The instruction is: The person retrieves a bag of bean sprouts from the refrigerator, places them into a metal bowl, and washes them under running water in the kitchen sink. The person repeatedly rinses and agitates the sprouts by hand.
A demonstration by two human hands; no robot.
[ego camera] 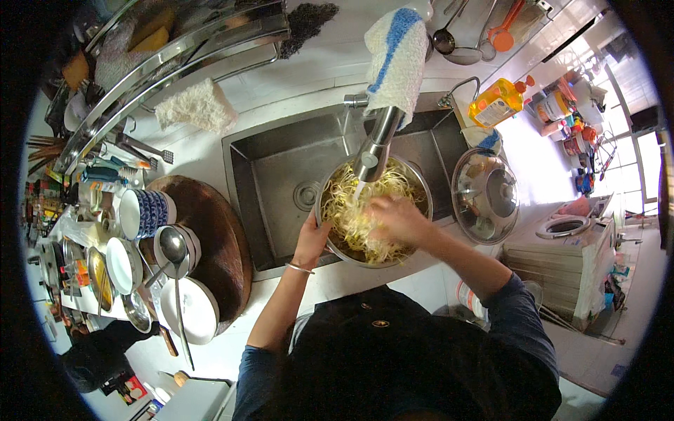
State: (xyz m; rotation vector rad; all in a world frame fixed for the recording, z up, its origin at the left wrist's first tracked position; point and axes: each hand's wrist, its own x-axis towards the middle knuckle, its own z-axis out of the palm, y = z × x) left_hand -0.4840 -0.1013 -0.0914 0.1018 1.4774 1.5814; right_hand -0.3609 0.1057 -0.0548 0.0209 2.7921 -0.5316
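Observation:
A round metal pot (429, 206) full of bean sprouts (342, 202) sits at the sink, under the faucet (373, 152). Water runs from the spout onto the sprouts. My left hand (311, 239) grips the pot's left rim, thumb on the inside, with a bangle at the wrist. Over the sprouts my right hand (397, 218) is blurred by motion, its fingers down among them. Whether those fingers are closed on any sprouts is hard to make out. A white towel with a blue stripe (396, 58) wraps the upper faucet.
The steel sink basin (279, 158) with its drain (307, 196) lies left of the pot. A glass lid (485, 196) leans at the right, near a bottle of yellow liquid (495, 102). Leftward, a round wooden board (226, 247) bears bowls (147, 213), a white plate (189, 310) and a ladle (174, 244).

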